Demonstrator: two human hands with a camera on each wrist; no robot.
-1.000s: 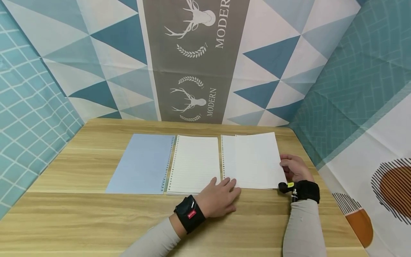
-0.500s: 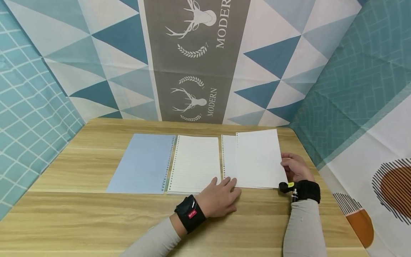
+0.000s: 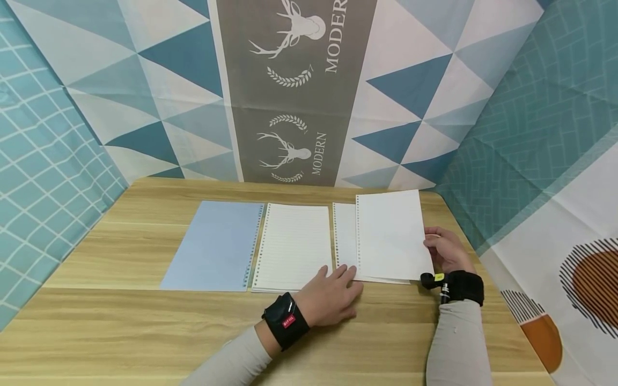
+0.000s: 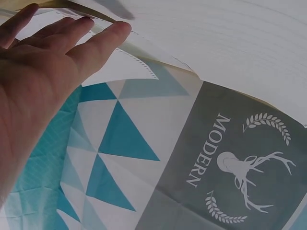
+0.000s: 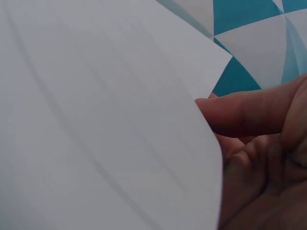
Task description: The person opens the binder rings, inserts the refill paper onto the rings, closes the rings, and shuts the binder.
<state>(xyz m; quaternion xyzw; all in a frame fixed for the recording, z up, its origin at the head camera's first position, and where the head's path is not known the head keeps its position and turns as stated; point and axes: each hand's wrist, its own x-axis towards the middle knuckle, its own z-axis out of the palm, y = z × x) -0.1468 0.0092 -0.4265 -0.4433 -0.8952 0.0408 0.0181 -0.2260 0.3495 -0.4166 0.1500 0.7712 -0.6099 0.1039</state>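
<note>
In the head view a white loose-leaf sheet (image 3: 393, 236), punched along its left side, is held by its right edge in my right hand (image 3: 448, 251). The right wrist view shows the thumb (image 5: 249, 112) against that edge, the other fingers mostly hidden. Another punched white sheet (image 3: 344, 236) lies partly under it on the table. My left hand (image 3: 328, 297) rests with spread fingers at the near corners of the lined paper stack (image 3: 294, 246) and the right-hand sheets. In the left wrist view its fingers (image 4: 98, 48) are fairly straight and grip nothing.
A blue punched cover (image 3: 212, 246) lies left of the lined stack. Everything lies on a wood-grain table (image 3: 120, 332). Patterned cloth (image 3: 289, 107) hangs behind the table and along both sides.
The held sheet has shifted right and its far edge has risen, so more of its punched holes and of the sheet beneath show. My left hand has stayed almost still.
</note>
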